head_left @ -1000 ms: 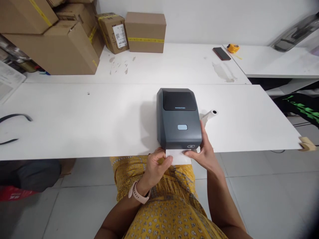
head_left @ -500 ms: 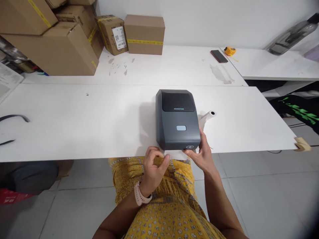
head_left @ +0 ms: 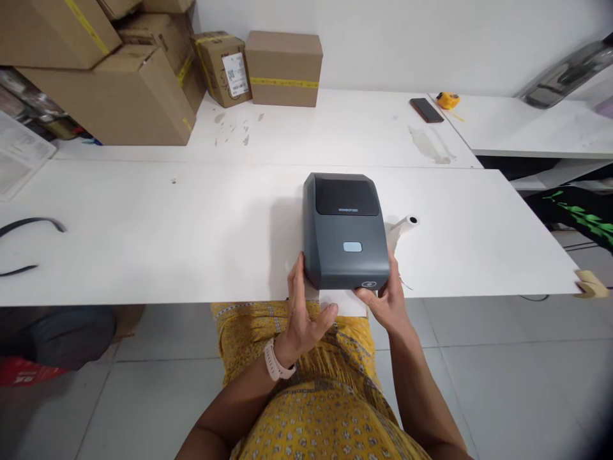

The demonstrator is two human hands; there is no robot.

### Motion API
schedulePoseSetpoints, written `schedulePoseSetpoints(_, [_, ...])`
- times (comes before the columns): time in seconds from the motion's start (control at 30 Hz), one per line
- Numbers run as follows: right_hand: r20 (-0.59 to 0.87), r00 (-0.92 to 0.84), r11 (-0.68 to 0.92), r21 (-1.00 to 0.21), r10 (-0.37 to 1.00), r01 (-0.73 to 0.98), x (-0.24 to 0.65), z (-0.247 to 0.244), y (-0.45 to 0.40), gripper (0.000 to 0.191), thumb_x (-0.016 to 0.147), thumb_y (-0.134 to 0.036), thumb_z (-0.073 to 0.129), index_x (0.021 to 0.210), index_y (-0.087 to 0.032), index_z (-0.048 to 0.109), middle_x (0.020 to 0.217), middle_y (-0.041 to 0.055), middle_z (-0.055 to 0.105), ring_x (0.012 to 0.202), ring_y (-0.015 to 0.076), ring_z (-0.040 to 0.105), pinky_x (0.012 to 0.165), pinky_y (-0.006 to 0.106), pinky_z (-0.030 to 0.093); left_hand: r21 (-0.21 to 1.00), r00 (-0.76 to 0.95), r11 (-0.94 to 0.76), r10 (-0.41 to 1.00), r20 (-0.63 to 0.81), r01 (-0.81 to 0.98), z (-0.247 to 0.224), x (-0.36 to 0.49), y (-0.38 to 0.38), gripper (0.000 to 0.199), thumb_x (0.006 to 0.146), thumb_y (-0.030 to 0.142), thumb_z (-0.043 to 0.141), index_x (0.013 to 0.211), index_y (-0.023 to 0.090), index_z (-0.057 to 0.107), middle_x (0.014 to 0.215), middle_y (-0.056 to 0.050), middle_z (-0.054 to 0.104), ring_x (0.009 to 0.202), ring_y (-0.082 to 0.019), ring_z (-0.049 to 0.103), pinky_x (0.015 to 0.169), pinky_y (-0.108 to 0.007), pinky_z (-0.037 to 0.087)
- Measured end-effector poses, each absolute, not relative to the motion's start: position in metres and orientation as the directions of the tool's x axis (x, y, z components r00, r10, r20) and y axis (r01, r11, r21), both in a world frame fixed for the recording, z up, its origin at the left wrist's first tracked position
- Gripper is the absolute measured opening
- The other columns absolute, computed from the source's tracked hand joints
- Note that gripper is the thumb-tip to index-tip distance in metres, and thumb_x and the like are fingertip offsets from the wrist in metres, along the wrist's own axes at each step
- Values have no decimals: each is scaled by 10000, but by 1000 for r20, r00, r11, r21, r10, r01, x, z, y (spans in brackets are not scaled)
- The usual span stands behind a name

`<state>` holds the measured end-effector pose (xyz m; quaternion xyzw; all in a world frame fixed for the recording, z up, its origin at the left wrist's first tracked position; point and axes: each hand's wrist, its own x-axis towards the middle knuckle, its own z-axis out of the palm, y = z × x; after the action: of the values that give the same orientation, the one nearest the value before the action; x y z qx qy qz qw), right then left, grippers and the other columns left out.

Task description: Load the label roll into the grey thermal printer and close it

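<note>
The pinch at the left corner of the white paper (head_left: 345,303), made by the left hand (head_left: 301,327) half a second ago, is now released. The fingers are stretched up beside the left side of the dark grey device (head_left: 342,265), and the thumb is held well apart from them, its tip over the paper's left edge; whether the paper is touched there cannot be told. The device is kept in nearly the same place: it is set near the front edge of the table (head_left: 143,243), with the paper left protruding from under its front and past that edge. Slightly more of the sheet is now exposed than in the picture just before.

Little is altered at the right hand (head_left: 390,301). The device's front right corner is gripped by it, with the thumb placed at the lower front edge and the fingers along the right side; whether the paper is also pinned by that thumb cannot be told.

By this change, it is judged, the work of the left hand is shifted from the sheet to the device, which is now flanked on both sides. The white roll (head_left: 405,224), beside the device's right side, is left untouched.
</note>
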<state>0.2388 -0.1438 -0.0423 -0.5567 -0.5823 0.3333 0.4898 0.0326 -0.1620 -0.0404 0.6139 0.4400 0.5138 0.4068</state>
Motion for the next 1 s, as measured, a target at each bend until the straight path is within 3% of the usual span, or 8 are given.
schedulePoseSetpoints(0.17, [272,95,217,-899,958,380,233,-33,-143,985,842,-627,755,1656,-412,245,1698,87,385,1544,370,421,1232,629,418,939,56,-318,948,313,129,-44,32,-159,912,958,522,647,1698,331,149,1654,-139,328,1546,-363,353,1278,-582,337])
schedulePoseSetpoints(0.3, [419,91,318,-798,904,512,229,-9,-135,931,910,-729,602,1676,-365,217,1727,101,302,1598,377,323,1293,646,318,918,35,-377,926,376,124,-49,26,-152,782,1023,480,550,1695,328,181,1642,-134,369,1529,-332,379,1269,-550,344])
schedulePoseSetpoints(0.37, [540,97,395,-715,836,577,228,11,-121,887,940,-756,516,1674,-363,211,1746,88,249,1620,381,272,1312,647,275,899,2,-421,906,424,123,-50,23,-147,650,1056,456,477,1666,321,295,1597,-128,441,1490,-309,429,1244,-520,378])
schedulePoseSetpoints(0.47, [679,91,495,-613,728,616,226,45,-84,740,997,-741,383,1622,-355,293,1657,96,399,1566,348,397,1294,598,349,870,-25,-466,879,476,163,-51,20,-141,485,1075,425,430,1534,304,530,1474,-116,557,1402,-280,512,1181,-474,445])
schedulePoseSetpoints(0.57, [733,86,544,-573,675,613,228,79,-40,670,1036,-723,261,1523,-284,397,1519,135,525,1475,304,527,1240,533,444,869,-31,-457,882,470,192,-52,19,-140,457,1070,402,447,1491,278,572,1468,-128,573,1391,-284,530,1167,-476,458])
schedulePoseSetpoints(0.8, [739,128,527,-580,662,621,232,130,36,835,905,-872,217,1409,-280,521,1503,63,565,1497,249,492,1290,454,328,890,-104,-445,885,453,97,-62,24,-143,418,1047,392,503,1436,251,562,1473,-142,581,1398,-288,551,1173,-483,464])
schedulePoseSetpoints(0.9, [687,152,466,-622,711,630,228,139,61,944,822,-888,183,1345,-186,536,1313,90,620,1317,217,600,1159,363,426,893,-100,-441,888,449,94,-63,23,-143,412,1042,396,515,1424,247,560,1489,-147,571,1421,-292,537,1189,-495,453])
schedulePoseSetpoints(1.0, [622,169,387,-653,765,651,225,144,87,1050,723,-890,86,1227,-100,558,1065,34,585,1131,160,636,1007,280,451,895,-93,-434,892,443,108,-64,22,-142,416,1038,400,521,1423,247,556,1491,-147,569,1424,-291,537,1196,-494,447])
